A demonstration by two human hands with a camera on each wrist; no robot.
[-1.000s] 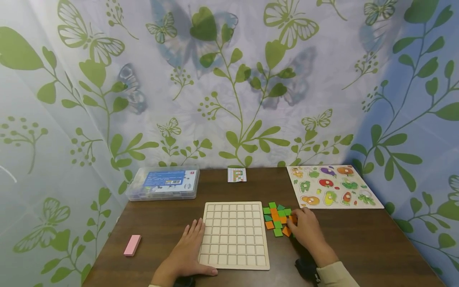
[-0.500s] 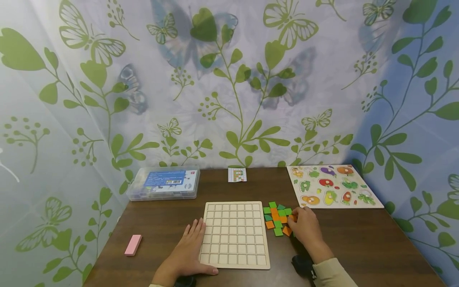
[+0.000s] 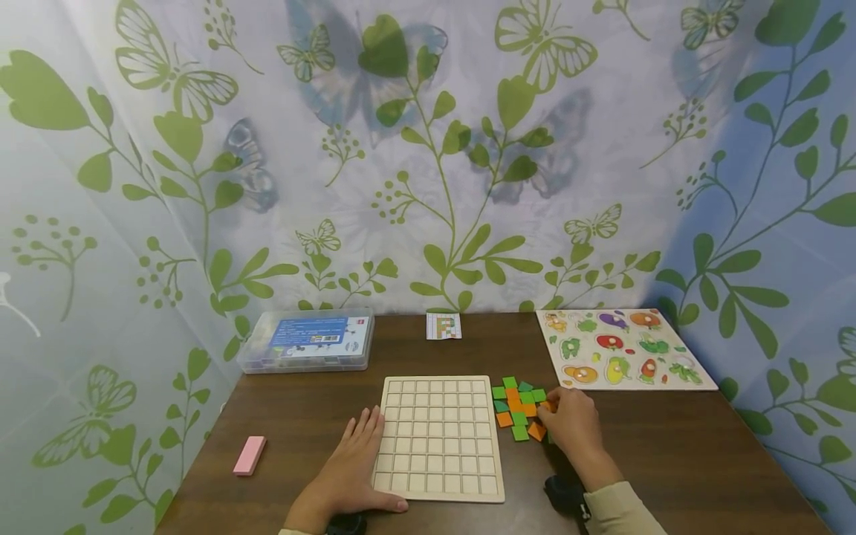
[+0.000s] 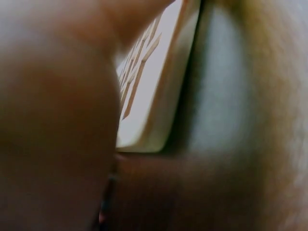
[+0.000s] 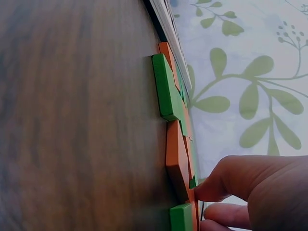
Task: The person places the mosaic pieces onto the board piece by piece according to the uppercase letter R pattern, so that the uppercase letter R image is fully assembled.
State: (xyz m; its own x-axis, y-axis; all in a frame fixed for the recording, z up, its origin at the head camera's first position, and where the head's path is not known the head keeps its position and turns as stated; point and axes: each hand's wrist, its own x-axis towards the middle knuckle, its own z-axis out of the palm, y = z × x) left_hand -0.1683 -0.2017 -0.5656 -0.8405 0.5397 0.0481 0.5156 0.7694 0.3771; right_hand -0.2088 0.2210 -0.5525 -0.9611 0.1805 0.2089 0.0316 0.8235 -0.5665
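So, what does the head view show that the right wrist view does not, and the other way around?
Only the head view shows the left hand at the board, the pink block, the plastic box and the card. Only the right wrist view shows the tiles close up from low down, with their thickness plain. Both show the tiles, the right hand, the table and the leafy curtain.

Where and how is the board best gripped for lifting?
Probably grip the board by the near halves of its left and right edges, a hand from each side: it lies flat, the left hand is at the left edge, and tiles lie beside the right edge's far half.
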